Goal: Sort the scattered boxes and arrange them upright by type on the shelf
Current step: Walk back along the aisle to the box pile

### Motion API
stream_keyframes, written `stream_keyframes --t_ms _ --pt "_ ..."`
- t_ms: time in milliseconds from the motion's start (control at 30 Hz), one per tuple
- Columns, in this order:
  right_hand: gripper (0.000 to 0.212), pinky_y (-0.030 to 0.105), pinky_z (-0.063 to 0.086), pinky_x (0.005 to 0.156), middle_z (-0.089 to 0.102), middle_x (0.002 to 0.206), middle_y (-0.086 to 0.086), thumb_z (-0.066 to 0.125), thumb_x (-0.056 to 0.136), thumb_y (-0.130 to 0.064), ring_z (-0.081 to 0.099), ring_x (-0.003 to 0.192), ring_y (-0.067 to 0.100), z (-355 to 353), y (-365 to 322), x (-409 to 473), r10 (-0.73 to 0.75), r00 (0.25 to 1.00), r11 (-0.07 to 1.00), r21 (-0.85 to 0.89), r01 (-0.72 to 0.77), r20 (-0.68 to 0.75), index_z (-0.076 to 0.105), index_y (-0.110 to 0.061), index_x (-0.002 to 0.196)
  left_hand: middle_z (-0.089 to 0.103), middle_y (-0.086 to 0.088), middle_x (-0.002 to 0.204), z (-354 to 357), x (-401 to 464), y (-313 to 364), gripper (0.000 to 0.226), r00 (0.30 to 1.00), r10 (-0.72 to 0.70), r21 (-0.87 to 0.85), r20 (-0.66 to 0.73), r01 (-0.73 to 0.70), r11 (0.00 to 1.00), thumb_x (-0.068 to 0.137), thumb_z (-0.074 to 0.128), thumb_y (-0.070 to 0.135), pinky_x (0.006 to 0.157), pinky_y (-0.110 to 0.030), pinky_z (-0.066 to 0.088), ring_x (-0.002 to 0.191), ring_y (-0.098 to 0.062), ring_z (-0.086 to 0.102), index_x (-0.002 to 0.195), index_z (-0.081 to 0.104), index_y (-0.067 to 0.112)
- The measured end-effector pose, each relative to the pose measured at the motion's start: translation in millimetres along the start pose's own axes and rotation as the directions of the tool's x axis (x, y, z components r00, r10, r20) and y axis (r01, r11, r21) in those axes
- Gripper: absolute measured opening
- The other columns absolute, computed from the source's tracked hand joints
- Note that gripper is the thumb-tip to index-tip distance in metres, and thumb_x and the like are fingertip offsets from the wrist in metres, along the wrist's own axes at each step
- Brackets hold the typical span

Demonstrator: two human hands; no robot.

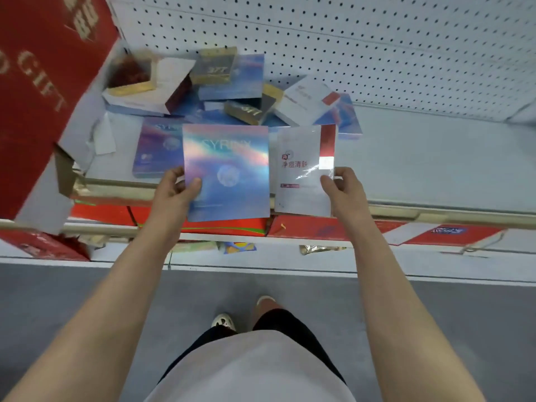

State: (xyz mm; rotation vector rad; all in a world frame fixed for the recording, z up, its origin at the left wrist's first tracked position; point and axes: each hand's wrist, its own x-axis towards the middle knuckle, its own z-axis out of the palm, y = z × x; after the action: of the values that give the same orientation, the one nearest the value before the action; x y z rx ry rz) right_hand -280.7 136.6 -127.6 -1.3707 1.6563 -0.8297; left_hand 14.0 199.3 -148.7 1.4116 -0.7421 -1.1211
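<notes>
My left hand [177,185] grips the lower left edge of a flat holographic blue box [229,172], held over the shelf's front edge. My right hand [340,188] holds a white box with a red stripe [301,169] by its lower right side, right beside the blue one. Behind them a loose heap lies on the white shelf [420,163]: another holographic blue box [156,149] lying flat, gold and black boxes [246,111] [216,66], a white and red box [307,103], and an open white box with a dark red inside [145,85].
A large red gift carton [43,91] fills the left side and overhangs the shelf. Red boxes [319,227] sit on the shelf below. A pegboard back wall [362,53] rises behind the heap. Grey floor and my shoes lie underneath.
</notes>
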Motion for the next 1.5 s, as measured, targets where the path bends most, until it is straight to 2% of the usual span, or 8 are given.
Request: stream_keyframes --t_ms 133,267,400,667,833,1100,1300,1500 --pt "0.019 0.033 0.045 0.073 0.064 0.094 0.012 0.057 0.094 -0.034 0.055 0.080 0.017 -41.8 27.4 -16.4 0.046 0.993 0.993 0.113 -0.034 -0.105 0.056 -0.022 0.108 0.070 0.013 0.085 47.4 -2.7 3.3 0.026 0.992 0.034 0.053 0.120 -0.041 0.998 0.096 0.055 0.007 0.073 -0.022 0.050 0.077 -0.003 0.063 0.117 0.055 0.022" --pt "0.014 0.028 0.042 0.072 0.057 0.085 0.006 0.056 0.097 -0.028 0.049 0.075 0.012 -92.7 54.7 -25.7 0.059 0.975 0.987 0.159 -0.025 -0.213 0.054 -0.021 0.110 0.068 0.000 0.090 107.0 -9.9 2.1 0.028 0.982 0.008 0.075 0.190 -0.023 0.997 0.096 0.056 0.010 0.074 -0.035 0.048 0.081 -0.019 0.062 0.116 0.054 0.029" --pt "0.020 0.031 0.047 0.071 0.063 0.089 0.016 0.058 0.096 -0.029 0.056 0.077 0.015 -162.0 89.5 -32.9 0.066 0.951 0.985 0.173 -0.013 -0.303 0.056 -0.020 0.113 0.069 0.001 0.092 185.4 -26.5 -5.0 0.029 0.972 -0.017 0.044 0.235 0.006 0.999 0.095 0.057 0.009 0.065 -0.030 0.053 0.076 -0.015 0.066 0.116 0.052 0.028" --pt "0.023 0.042 0.054 0.073 0.068 0.096 0.013 0.056 0.095 -0.025 0.065 0.087 0.030 -326.5 167.0 -40.9 0.079 0.894 0.988 0.155 -0.011 -0.441 0.055 -0.020 0.118 0.073 0.013 0.079 365.6 -73.5 -33.0 0.029 0.934 0.002 0.044 0.356 -0.019 0.999 0.094 0.058 0.005 0.081 -0.040 0.051 0.074 -0.010 0.066 0.109 0.054 0.030" --pt "0.024 0.027 0.045 0.060 0.065 0.092 0.014 0.054 0.099 -0.024 0.060 0.075 0.019 -415.8 212.2 -42.7 0.117 0.866 0.987 0.156 -0.046 -0.486 0.051 -0.016 0.121 0.074 0.011 0.082 468.8 -101.5 -45.9 0.030 0.912 -0.020 0.044 0.409 0.003 0.999 0.094 0.058 0.005 0.087 -0.047 0.051 0.086 -0.024 0.065 0.111 0.053 0.030" --pt "0.016 0.029 0.039 0.061 0.052 0.079 0.004 0.053 0.097 -0.029 0.048 0.069 0.016 -518.7 267.0 -13.9 0.169 0.802 0.979 0.193 -0.069 -0.572 0.051 -0.024 0.112 0.072 0.001 0.102 601.2 -109.5 -54.9 0.031 0.866 -0.062 0.135 0.495 -0.006 0.991 0.093 0.061 0.016 0.079 -0.045 0.055 0.093 -0.021 0.069 0.116 0.052 0.034" --pt "0.020 0.027 0.043 0.060 0.059 0.084 0.007 0.053 0.097 -0.031 0.054 0.072 0.016 -596.7 294.3 40.6 0.180 0.779 0.978 0.196 -0.075 -0.601 0.052 -0.025 0.115 0.072 -0.002 0.102 704.4 -90.7 -65.4 0.031 0.859 -0.050 0.106 0.509 -0.005 0.994 0.091 0.061 0.015 0.089 -0.050 0.054 0.095 -0.024 0.068 0.117 0.053 0.031" --pt "0.010 0.031 0.045 0.061 0.062 0.089 0.013 0.053 0.097 -0.031 0.057 0.075 0.018 -680.7 310.3 96.7 0.176 0.773 0.980 0.186 -0.076 -0.609 0.051 -0.034 0.106 0.071 0.009 0.093 814.2 -73.2 -63.6 0.032 0.853 -0.033 0.106 0.520 -0.026 0.994 0.096 0.055 0.008 0.082 -0.033 0.055 0.084 -0.009 0.067 0.123 0.049 0.024"
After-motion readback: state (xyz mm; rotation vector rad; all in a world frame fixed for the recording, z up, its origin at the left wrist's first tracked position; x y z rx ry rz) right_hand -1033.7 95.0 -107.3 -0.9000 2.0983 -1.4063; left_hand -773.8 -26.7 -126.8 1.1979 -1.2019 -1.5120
